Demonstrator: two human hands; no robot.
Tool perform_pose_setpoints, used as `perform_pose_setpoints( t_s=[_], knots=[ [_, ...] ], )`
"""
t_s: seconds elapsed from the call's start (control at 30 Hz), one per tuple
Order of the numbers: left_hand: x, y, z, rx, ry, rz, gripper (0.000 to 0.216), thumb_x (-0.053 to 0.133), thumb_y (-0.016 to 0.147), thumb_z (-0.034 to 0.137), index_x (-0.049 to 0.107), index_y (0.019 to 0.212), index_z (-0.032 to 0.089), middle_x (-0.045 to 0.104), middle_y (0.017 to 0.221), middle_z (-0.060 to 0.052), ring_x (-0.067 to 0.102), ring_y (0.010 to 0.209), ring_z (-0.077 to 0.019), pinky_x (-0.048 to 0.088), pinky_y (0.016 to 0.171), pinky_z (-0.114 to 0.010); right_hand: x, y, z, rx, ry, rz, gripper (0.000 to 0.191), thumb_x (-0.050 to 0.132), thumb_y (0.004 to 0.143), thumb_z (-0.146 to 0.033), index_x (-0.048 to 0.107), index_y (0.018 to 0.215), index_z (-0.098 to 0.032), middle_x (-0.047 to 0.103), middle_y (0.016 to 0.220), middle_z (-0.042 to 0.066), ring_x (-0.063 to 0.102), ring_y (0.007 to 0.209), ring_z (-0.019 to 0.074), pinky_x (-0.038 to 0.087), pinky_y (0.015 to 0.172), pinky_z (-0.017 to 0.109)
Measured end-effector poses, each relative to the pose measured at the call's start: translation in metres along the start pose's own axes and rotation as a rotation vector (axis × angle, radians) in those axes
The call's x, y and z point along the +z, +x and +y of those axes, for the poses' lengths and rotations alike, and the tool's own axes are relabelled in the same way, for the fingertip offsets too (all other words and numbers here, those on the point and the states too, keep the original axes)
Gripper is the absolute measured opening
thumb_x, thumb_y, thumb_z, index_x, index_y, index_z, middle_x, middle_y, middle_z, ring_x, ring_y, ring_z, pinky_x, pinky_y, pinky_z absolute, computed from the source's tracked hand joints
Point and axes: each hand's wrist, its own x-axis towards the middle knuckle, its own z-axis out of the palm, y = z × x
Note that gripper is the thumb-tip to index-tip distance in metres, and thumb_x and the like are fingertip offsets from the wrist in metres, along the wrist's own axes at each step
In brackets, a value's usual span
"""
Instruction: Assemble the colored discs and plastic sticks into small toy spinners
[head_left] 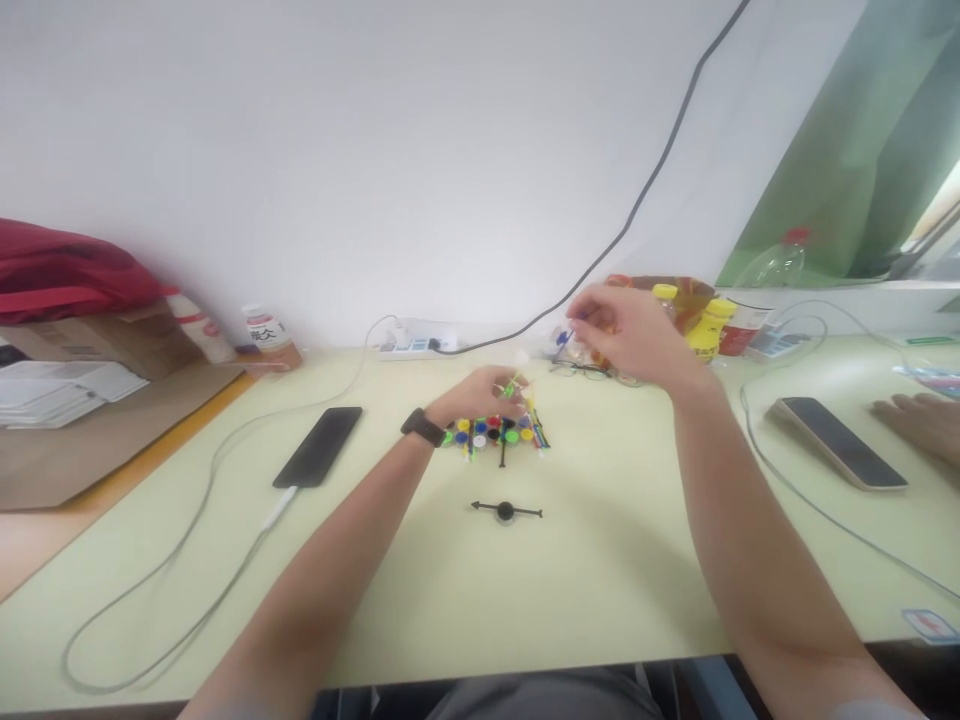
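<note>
My left hand point(484, 395), with a dark watch on its wrist, is closed over a bunch of small coloured plastic pieces. A bright green spiky piece point(511, 385) shows between its fingers. Below that hand stand rows of round pieces point(480, 440) in yellow, blue, green, white, red and black. Thin coloured sticks point(537, 428) lean at their right end. Raised to the right, my right hand point(619, 328) pinches a thin blue stick point(561, 343). Nearer me, a black arrow spinner point(506, 511) lies on the table, and another black arrow point(502, 445) points from the rows.
A charging phone point(319, 447) lies left, its cable looping across the table point(420, 600). Behind are a power strip point(416, 342), glasses point(589, 372) and yellow-capped bottles point(709, 330). Another person's hand point(919, 425) rests at right beside a propped phone point(840, 443). Boxes point(105, 350) stand left.
</note>
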Motion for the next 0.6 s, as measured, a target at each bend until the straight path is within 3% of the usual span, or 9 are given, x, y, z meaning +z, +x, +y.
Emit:
perform_pose_setpoints(
  t_s=[0.1, 0.3, 0.5, 0.6],
  knots=[
    [0.0, -0.001, 0.004, 0.007, -0.01, -0.015, 0.052, 0.085, 0.074, 0.04, 0.071, 0.119, 0.018, 0.076, 0.103, -0.009, 0.072, 0.087, -0.0208, 0.055, 0.075, -0.03, 0.008, 0.001, 0.006, 0.045, -0.021, -0.125, 0.008, 0.061, 0.09, -0.025, 0.067, 0.09, -0.02, 0.073, 0.084, 0.005, 0.067, 0.077, 0.0202, 0.052, 0.069, 0.031],
    [0.003, -0.001, 0.005, 0.027, -0.115, -0.028, 0.054, 0.086, 0.076, 0.039, 0.07, 0.122, 0.017, 0.076, 0.106, -0.012, 0.073, 0.092, -0.0227, 0.057, 0.079, -0.032, 0.022, 0.003, 0.016, 0.097, -0.082, -0.218, 0.01, 0.058, 0.09, -0.022, 0.066, 0.095, -0.019, 0.072, 0.09, 0.006, 0.064, 0.083, 0.0199, 0.049, 0.075, 0.031],
    [-0.003, -0.003, 0.008, -0.015, -0.254, -0.032, 0.054, 0.088, 0.075, 0.035, 0.07, 0.123, 0.018, 0.076, 0.106, -0.012, 0.074, 0.09, -0.0227, 0.059, 0.081, -0.035, 0.019, 0.003, 0.013, 0.037, -0.13, -0.127, 0.011, 0.061, 0.091, -0.028, 0.066, 0.095, -0.019, 0.069, 0.098, 0.008, 0.061, 0.081, 0.0196, 0.046, 0.073, 0.032],
    [-0.01, -0.004, 0.01, 0.004, -0.354, 0.092, 0.055, 0.088, 0.074, 0.034, 0.07, 0.123, 0.018, 0.074, 0.109, -0.012, 0.073, 0.096, -0.0228, 0.058, 0.083, -0.035, 0.015, 0.002, 0.004, -0.017, -0.107, -0.033, 0.012, 0.06, 0.092, -0.03, 0.066, 0.094, -0.019, 0.069, 0.097, 0.007, 0.058, 0.075, 0.0183, 0.045, 0.073, 0.032]
  ],
)
